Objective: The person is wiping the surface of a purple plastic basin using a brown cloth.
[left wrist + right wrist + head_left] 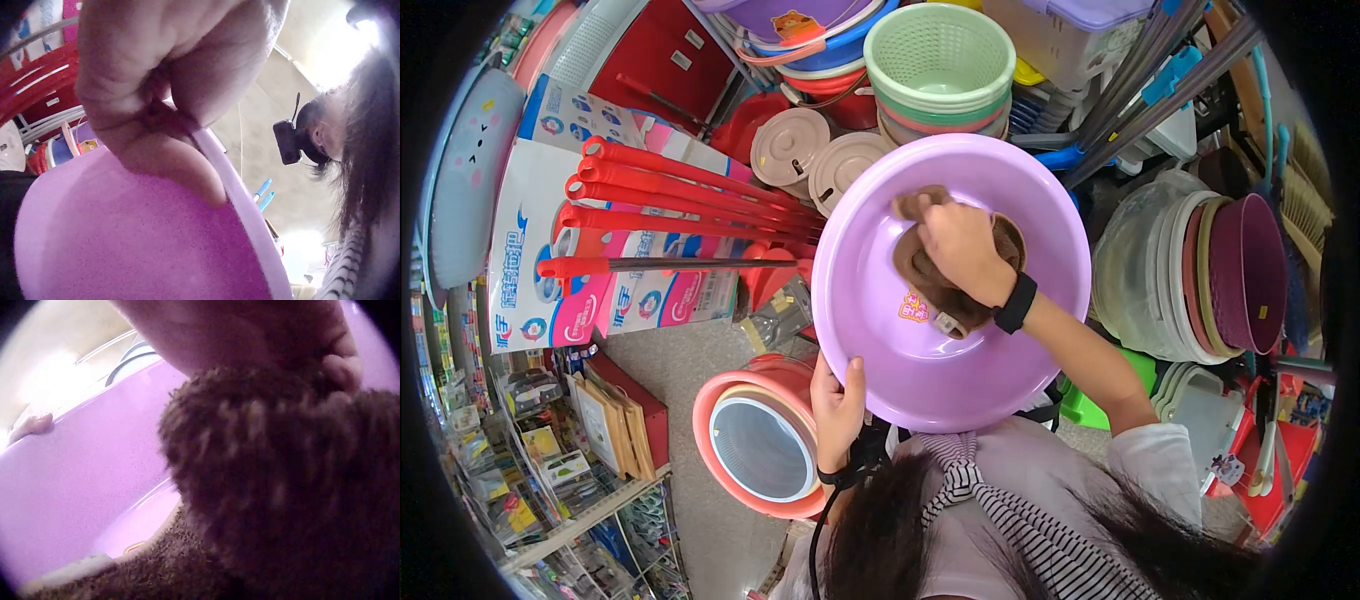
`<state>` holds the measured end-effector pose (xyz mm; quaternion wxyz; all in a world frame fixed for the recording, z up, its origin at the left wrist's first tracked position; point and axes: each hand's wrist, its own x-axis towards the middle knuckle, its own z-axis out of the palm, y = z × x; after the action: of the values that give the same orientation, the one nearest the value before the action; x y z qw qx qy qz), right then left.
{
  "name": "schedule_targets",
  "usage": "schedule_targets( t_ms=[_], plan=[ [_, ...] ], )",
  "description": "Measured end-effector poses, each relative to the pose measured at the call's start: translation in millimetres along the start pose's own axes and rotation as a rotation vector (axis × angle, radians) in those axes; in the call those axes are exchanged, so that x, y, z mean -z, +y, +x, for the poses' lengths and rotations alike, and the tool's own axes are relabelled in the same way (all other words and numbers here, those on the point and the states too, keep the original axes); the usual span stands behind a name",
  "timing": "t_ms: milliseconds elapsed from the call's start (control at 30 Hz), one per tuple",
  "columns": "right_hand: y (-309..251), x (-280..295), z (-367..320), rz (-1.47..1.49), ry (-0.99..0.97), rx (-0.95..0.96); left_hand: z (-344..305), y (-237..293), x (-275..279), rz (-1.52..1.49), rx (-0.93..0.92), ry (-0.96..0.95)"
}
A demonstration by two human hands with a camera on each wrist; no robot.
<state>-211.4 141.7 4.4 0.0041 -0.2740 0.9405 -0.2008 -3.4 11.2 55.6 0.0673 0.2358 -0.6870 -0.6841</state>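
A large lilac plastic basin (860, 240) sits in front of the person's chest, with a pink and yellow sticker (914, 306) inside. My left hand (838, 415) grips its near left rim. In the left wrist view, the thumb and fingers pinch the basin wall (125, 231) from both sides. Inside the basin lies a fuzzy brown towel (940, 297) with a small pale tag (948, 324). Curled over the towel, my right hand (965, 248) holds a bunched part of it. The right wrist view is mostly filled by the towel's thick pile (250, 487).
Red-handled poles (690, 190) lean beside white boxes on the left. Stacked green baskets (940, 55) stand beyond the basin, stacked tubs (1245, 270) to the right. A coral basin (705, 430) holding a pale basket is at lower left. Packed shelves (560, 520) line the left.
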Motion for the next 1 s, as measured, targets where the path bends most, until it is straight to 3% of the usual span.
schedule_targets(
  t_ms=[100, 200, 300, 433, 533, 800, 1000],
  plan=[
    [-18, -6, -2, 0.274, 0.002, 0.174, 2, -3, 1, 0.033, -0.045, -0.006],
    [-29, -11, -11, 0.171, -0.032, 0.299, 0, -5, 3, 0.007, -0.005, 0.020],
    [-24, 5, -9, 0.067, -0.097, 0.238, -1, -9, 3, 0.009, -0.013, 0.040],
    [1, 15, -5, -0.243, -0.001, 0.181, -2, -10, 6, 0.034, -0.015, 0.024],
    [11, 18, -9, -0.253, -0.045, 0.105, 0, -10, 3, 0.025, -0.014, 0.023],
    [-2, -6, -17, -0.001, 0.115, 0.108, -1, -10, 4, 0.053, -0.031, -0.001],
    [-11, -2, -19, 0.132, 0.052, 0.312, -3, -5, 3, 0.018, -0.011, 0.006]
  ],
)
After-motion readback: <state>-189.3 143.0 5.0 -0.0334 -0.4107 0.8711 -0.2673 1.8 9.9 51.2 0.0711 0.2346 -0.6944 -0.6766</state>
